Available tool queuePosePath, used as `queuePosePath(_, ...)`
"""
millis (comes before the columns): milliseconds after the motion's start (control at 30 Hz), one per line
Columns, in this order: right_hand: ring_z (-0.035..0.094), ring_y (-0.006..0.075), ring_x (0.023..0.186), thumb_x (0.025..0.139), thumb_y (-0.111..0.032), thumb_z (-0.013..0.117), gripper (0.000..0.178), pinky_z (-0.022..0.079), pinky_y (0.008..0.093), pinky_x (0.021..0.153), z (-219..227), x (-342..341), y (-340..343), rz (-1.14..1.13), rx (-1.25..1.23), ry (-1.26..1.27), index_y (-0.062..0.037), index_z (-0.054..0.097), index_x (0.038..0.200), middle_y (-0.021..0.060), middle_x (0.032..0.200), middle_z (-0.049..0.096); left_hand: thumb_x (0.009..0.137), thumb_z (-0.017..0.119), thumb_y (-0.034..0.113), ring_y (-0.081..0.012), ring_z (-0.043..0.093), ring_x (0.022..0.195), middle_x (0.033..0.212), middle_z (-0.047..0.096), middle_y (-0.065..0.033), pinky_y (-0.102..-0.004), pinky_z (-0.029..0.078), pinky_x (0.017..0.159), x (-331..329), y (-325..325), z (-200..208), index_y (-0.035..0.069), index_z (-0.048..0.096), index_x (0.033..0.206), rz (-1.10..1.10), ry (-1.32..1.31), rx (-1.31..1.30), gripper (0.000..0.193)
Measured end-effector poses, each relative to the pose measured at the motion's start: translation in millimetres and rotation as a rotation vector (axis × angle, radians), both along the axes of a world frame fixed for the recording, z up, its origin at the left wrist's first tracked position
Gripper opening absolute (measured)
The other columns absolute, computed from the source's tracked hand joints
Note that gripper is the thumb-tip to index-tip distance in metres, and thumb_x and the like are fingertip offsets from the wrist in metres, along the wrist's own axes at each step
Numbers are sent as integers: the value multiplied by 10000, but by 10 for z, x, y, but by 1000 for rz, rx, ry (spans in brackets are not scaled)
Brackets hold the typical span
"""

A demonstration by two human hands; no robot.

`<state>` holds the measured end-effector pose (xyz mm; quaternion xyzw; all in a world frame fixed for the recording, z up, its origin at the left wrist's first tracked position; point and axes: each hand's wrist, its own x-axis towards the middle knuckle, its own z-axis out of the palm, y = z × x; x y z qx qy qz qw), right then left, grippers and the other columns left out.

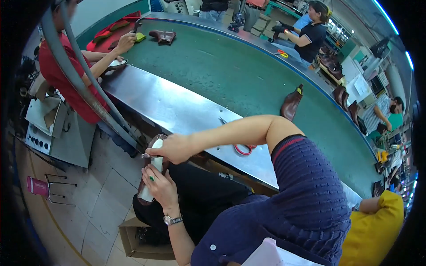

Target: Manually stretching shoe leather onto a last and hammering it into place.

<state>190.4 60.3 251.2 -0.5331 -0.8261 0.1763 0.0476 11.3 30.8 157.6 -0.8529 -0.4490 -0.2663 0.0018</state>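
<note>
A brown leather shoe upper (pixel 146 194) with a white lining lies over my dark-trousered lap. My left hand (pixel 159 186), with a green-stoned ring and a wristwatch, holds it, fingers wrapped over its side. Farther up the same piece, my right hand (pixel 172 148) is closed, its thumb pressing near the white lining. A small shiny bit shows beside that thumb; I cannot make out what it belongs to. Under my right forearm, scissors with red handles (pixel 243 150) rest on the metal edge of the bench.
A green conveyor belt (pixel 213 71) with a metal edge (pixel 155 95) runs past me, carrying brown shoe uppers (pixel 291 105). Metal posts (pixel 73 71) stand at left, before a co-worker in red. A cardboard box (pixel 133 241) and a pink stool (pixel 37 186) are on the floor.
</note>
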Motion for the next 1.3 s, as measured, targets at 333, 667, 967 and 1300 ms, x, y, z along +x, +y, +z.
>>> queuePosePath(333, 654, 375, 677, 882, -196, 581, 671, 506, 470, 605, -58, -105, -132, -43, -7, -21, -210, 265, 1475, 207, 719, 627, 723, 782, 158, -382, 453, 1196, 1216, 498, -214, -449, 393, 995, -98, 56, 452, -72, 421, 1294, 99, -143, -276, 713)
queuePosePath(667, 632, 432, 690, 874, -166, 583, 652, 498, 500, 605, 304, -342, -190, -230, 215, 374, -184, 282, 1452, 194, 779, 663, 772, 608, 50, -436, 443, 1157, 1211, 478, -280, -489, 346, 1052, -144, -6, 4, -150, 416, 1256, 23, -199, -82, 558)
queuePosePath(967, 614, 417, 587, 894, -144, 571, 698, 488, 475, 544, 181, -480, -178, -120, 212, 294, -163, 206, 1490, 224, 664, 624, 864, 604, 166, -449, 467, 1195, 1212, 498, -280, -496, 362, 1058, -178, -56, -27, -177, 491, 1203, 132, 257, 139, 495)
queuePosePath(1300, 610, 432, 627, 900, -142, 560, 681, 478, 500, 598, 25, -511, -276, -186, 159, 80, -214, 229, 1492, 236, 670, 614, 796, 705, 150, -424, 470, 1207, 1236, 486, -252, -493, 388, 1034, -168, -48, -76, -117, 477, 1229, 112, 11, 118, 558)
